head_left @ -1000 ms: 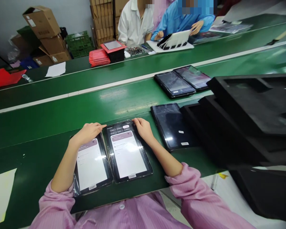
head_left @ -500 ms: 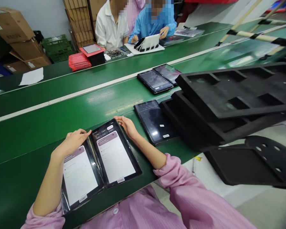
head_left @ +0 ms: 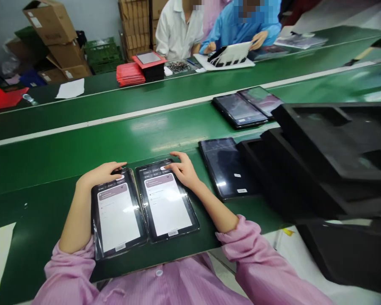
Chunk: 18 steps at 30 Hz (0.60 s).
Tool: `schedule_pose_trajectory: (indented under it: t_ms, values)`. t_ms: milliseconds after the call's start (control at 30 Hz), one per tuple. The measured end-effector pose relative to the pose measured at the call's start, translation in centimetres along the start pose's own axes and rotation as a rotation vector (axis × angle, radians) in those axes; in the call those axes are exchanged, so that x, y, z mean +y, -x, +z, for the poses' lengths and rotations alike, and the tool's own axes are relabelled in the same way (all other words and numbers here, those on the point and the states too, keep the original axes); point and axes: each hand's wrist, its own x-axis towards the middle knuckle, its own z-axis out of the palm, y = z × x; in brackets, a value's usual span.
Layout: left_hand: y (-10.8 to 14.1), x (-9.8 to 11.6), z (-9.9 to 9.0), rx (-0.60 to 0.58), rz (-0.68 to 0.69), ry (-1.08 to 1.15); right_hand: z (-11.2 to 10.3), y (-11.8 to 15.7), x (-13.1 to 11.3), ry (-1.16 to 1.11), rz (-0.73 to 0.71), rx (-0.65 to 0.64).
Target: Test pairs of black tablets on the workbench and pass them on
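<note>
Two lit tablets lie side by side on the green bench, both showing a white page under a mauve banner. On the left tablet (head_left: 119, 222), my left hand (head_left: 103, 174) rests across the top edge, fingers stretched out over the dark button panel. My right hand (head_left: 184, 170) is at the top right corner of the right tablet (head_left: 168, 207); its thumb touches the screen near a light button while the fingers reach past the upper edge. Neither hand grips anything. To the right lies a dark-screened tablet (head_left: 224, 167) with small white labels.
Black foam trays (head_left: 320, 169) are stacked at the right. Two more tablets (head_left: 239, 108) lie beyond the dark one. Across the bench, a co-worker in blue (head_left: 224, 27) handles a white-and-black item beside a person in white (head_left: 178, 31). Red pouches (head_left: 130, 75) are piled there.
My right thumb has come down onto the right tablet's screen. My left fingers have shifted onto the left tablet's top panel. The camera view has turned left.
</note>
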Motion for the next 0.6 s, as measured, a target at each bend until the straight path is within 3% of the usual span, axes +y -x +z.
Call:
schedule_pose_trajectory:
  t_ms: [200, 400, 467, 600]
  values:
    - [0.3, -0.6, -0.3, -0.046, -0.007, 0.090, -1.4, -0.1, 0.2, -0.061, 0.033, -0.012]
    - [0.1, 0.2, 0.4, -0.085, 0.070, -0.035, -2.5, 0.4, 0.4, -0.098, 0.056, -0.415]
    - [-0.4, 0.1, 0.5, -0.043, 0.061, -0.015, -2.0, 0.4, 0.6, -0.130, 0.110, -0.372]
    - [-0.9, -0.4, 0.2, 0.051, 0.038, 0.086, -1.4, -0.2, 1.3, -0.162, 0.239, -0.069]
